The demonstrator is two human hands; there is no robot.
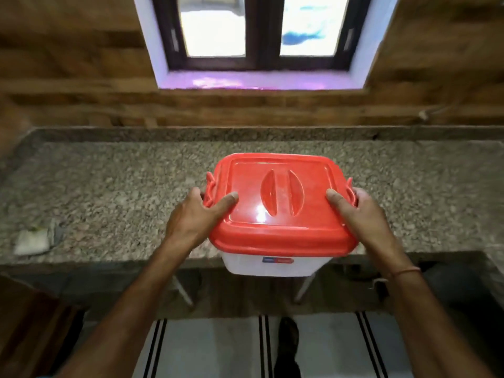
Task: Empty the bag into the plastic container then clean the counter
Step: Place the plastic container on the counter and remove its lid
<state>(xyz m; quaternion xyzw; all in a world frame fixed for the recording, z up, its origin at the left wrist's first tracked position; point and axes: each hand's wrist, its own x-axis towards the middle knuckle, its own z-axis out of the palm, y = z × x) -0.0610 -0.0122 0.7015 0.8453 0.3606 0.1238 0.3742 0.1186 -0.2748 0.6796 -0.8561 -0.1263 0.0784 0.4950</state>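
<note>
- two hands are holding the container (272,264) at the middle of the frame, one on each side. the left hand (195,214) is curling round the left edge of the red lid (275,192) by the latch (209,190), with its thumb (227,200) lying on top. the right hand (362,211) is mirroring it on the right edge.
- is it sitting on the counter (109,186)?
- i am not managing to tell. its clear body is showing below the counter's near edge, so i am judging it is being held up just in front of that edge, lid on and level.
- and the bag?
- the bag (32,241) is lying flat on the counter at the left of the frame, well apart from the container and nearer the left hand.
- so what is the next move turning on?
- on getting the container up the frame onto the stone. bare counter is showing behind it toward the wall under the window (261,31), and on both sides. the lid's long side is running left to right, with latches at the ends, right under the fingers. i am guessing the lid is needing to come off before the left hand is reaching leftward for the bag. the near edge is being the risk.
</note>
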